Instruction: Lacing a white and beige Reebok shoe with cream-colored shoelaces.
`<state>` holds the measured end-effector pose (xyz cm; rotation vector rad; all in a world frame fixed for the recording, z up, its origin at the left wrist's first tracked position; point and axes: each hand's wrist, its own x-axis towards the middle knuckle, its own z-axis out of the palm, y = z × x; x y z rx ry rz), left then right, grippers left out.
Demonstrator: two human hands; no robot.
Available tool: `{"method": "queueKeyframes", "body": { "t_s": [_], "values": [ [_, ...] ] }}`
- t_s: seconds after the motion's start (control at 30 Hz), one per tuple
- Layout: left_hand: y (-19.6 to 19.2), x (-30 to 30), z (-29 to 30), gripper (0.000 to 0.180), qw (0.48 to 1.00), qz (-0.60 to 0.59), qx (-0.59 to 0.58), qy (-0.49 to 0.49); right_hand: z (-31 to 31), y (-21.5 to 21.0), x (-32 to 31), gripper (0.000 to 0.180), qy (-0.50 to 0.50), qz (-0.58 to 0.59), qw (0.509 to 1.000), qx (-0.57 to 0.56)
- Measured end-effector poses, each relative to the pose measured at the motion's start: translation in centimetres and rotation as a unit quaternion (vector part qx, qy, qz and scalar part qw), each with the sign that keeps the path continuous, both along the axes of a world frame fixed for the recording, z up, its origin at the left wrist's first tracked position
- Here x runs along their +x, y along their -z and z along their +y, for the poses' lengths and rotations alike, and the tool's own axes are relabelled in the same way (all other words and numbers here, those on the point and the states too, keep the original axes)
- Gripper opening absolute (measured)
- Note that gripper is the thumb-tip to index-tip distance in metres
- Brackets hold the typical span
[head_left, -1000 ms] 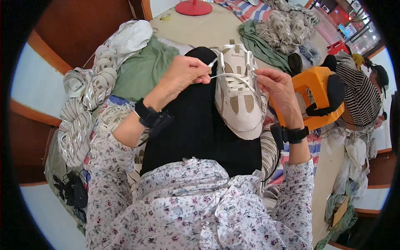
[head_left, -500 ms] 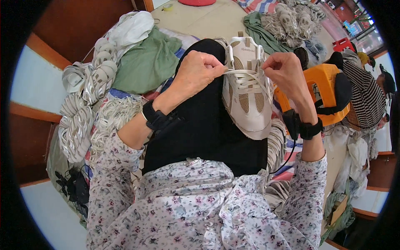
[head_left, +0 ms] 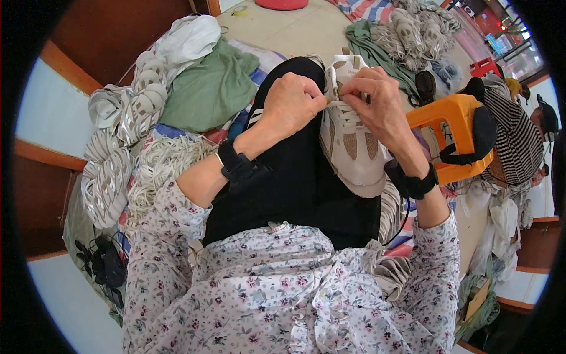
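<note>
A beige and white lace-up sneaker (head_left: 356, 168) with tan mesh panels rests on my black-clad lap, toe toward me. My left hand (head_left: 293, 103) is at the left side of its throat, thumb and finger closed on the pale flat shoelace (head_left: 335, 104). Over the shoe's upper right part lies my right hand (head_left: 380, 109), its bent fingertips closed at the same lace near the upper eyelets. The palm hides the right eyelets and part of the tongue. Several lower lace rows cross the shoe below my fingers.
Strung shoe uppers (head_left: 109, 183) and a heap of loose laces (head_left: 162, 171) lie to my left beside a green cloth (head_left: 209, 94). On the right stands an orange stool (head_left: 451, 133), with a person in stripes (head_left: 516, 133) beyond. More uppers (head_left: 410, 29) are piled at the far right.
My right hand has moved left, from beside the shoe to over its throat. My left hand has shifted slightly right and keeps its pinch on the lace.
</note>
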<state>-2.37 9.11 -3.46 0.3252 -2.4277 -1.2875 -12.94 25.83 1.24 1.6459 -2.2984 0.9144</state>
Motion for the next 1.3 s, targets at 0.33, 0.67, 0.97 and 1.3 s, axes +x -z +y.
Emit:
{"method": "queueKeyframes", "body": {
  "t_s": [0.33,0.67,0.97,1.3],
  "values": [
    [-0.3,0.3,0.5,0.019,0.969,0.113,-0.219,-0.01,-0.5,-0.1,-0.4,0.011,-0.013,-0.094,0.995,0.025],
    [-0.6,0.4,-0.2,0.019,0.988,-0.001,0.152,0.021,-0.5,0.3,-0.8,0.01,-0.016,-0.144,0.989,0.016],
    [0.2,-0.1,-0.8,0.018,0.99,-0.02,0.129,0.049,-0.6,0.1,-0.5,0.01,-0.01,-0.141,0.99,0.015],
    [0.3,-0.2,1.2,0.015,0.987,0.109,-0.12,-0.012,-0.6,0.0,-0.9,0.011,0.002,-0.112,0.993,0.036]
  ]
}}
